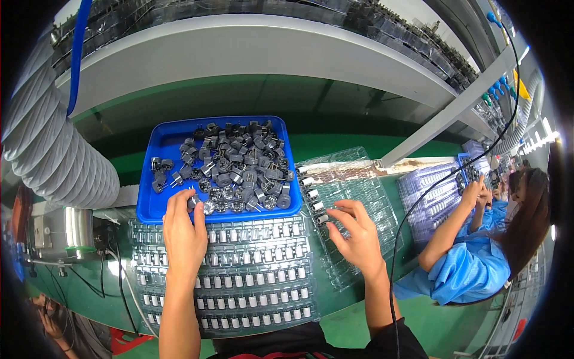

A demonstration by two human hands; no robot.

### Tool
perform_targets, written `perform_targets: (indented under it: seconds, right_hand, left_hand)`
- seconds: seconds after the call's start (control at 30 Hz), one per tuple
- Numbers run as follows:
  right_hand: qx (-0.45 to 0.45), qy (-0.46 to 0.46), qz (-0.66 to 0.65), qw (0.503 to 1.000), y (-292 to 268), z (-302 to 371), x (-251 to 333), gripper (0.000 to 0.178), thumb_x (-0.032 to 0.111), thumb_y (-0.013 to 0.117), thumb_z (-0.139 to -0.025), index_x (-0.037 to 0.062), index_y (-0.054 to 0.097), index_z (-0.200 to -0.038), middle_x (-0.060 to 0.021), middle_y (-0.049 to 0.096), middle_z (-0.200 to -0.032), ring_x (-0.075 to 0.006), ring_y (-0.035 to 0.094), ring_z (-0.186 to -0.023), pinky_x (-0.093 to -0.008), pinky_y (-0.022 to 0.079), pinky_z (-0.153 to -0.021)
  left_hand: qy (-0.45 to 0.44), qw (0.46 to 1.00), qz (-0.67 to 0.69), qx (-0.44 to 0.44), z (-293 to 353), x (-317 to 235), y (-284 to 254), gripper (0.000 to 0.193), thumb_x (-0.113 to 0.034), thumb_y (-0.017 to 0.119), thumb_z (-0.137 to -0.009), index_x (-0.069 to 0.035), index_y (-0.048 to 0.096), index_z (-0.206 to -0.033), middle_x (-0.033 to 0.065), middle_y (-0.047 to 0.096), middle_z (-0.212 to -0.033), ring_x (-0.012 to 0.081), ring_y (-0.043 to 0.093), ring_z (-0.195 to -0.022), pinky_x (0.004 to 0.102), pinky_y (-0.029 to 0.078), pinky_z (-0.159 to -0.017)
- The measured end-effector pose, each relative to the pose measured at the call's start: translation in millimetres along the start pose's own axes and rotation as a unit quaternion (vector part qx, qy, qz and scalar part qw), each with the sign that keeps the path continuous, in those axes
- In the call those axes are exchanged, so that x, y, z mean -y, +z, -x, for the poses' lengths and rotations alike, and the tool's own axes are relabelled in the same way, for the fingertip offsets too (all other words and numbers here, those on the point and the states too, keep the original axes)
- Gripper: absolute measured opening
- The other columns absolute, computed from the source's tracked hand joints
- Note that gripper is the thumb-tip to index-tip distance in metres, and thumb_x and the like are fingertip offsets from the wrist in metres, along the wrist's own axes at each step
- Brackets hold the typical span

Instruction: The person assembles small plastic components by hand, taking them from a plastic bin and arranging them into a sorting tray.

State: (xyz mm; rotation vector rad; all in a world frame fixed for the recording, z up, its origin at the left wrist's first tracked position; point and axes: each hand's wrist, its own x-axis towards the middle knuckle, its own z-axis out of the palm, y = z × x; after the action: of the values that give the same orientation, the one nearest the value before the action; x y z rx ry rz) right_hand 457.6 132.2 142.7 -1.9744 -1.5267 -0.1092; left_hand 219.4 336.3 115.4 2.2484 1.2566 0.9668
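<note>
Dark grey was the small cylindrical component (192,201) pinched between the thumb and fingertips of the left hand (184,234), over the near edge of a shallow rectangular blue plastic tray (173,139). The right hand (360,242) was held well apart from it, with thumb and forefinger parted; just left of those fingertips, a short dark cylinder with a white band (323,219) was seated at the left side of a clear ribbed plastic sheet tray (366,206), and whether it was touched could not be told. The blue tray was heaped with loose dark-grey components with metal pins (239,161). Nearer the body, a clear moulded plastic tray (239,246) was filled with rows of white-banded dark cylinders (247,280), partly hidden by the left forearm (179,299).
</note>
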Motion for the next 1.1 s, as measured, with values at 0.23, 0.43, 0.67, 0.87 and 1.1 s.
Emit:
perform_targets:
  seconds: [0.23,0.43,0.67,0.87,1.1]
  right_hand:
    - [0.106,-0.070,0.058,0.990,35.5,-20.5,58.3,0.011,0.014,0.071,-0.081,0.0054,0.069,-0.086,-0.0079,0.059,-0.076,-0.0256,0.062,-0.069,-0.0372,0.052,-0.061]
    - [0.096,-0.057,0.134,0.985,52.7,-17.2,66.7,0.013,0.015,0.069,-0.079,0.0043,0.063,-0.074,-0.0086,0.057,-0.077,-0.0253,0.063,-0.070,-0.0379,0.053,-0.061]
    - [0.100,-0.001,0.156,0.983,63.8,-17.8,76.7,0.010,0.012,0.069,-0.076,0.0043,0.063,-0.073,-0.0089,0.056,-0.078,-0.0263,0.063,-0.071,-0.0405,0.053,-0.056]
    - [0.053,0.055,0.120,0.990,62.6,-17.1,81.9,0.007,0.008,0.069,-0.071,0.0072,0.062,-0.074,-0.0068,0.058,-0.079,-0.0271,0.061,-0.070,-0.0414,0.051,-0.053]
    - [-0.007,0.084,-0.222,0.971,56.0,-19.3,94.9,0.015,-0.005,0.071,-0.074,0.0033,0.066,-0.085,-0.0056,0.060,-0.088,-0.0193,0.065,-0.076,-0.0298,0.056,-0.061]
  left_hand:
    - [-0.027,0.997,0.070,-0.007,-1.9,2.4,-1.7,0.030,0.003,0.072,-0.078,0.001,0.062,-0.106,0.0111,0.059,-0.096,0.0190,0.059,-0.071,0.0330,0.049,-0.068]
    - [0.002,0.998,0.059,-0.024,-0.5,3.6,-5.3,0.033,0.003,0.072,-0.078,0.000,0.065,-0.110,0.0106,0.060,-0.098,0.0182,0.060,-0.071,0.0314,0.050,-0.070]
    - [-0.024,0.981,0.189,-0.033,-1.7,-10.0,-20.4,0.028,-0.001,0.068,-0.087,-0.001,0.066,-0.115,0.0089,0.065,-0.096,0.0148,0.062,-0.076,0.0280,0.052,-0.069]
    - [-0.162,0.739,0.646,0.104,7.1,-29.9,-25.2,0.028,-0.007,0.059,-0.095,0.005,0.060,-0.120,0.0131,0.065,-0.109,0.0221,0.066,-0.088,0.0307,0.054,-0.076]
    - [-0.073,0.748,0.650,0.114,19.8,-24.1,-26.4,0.036,0.003,0.064,-0.087,0.006,0.058,-0.122,0.0145,0.058,-0.121,0.0230,0.063,-0.100,0.0351,0.052,-0.088]
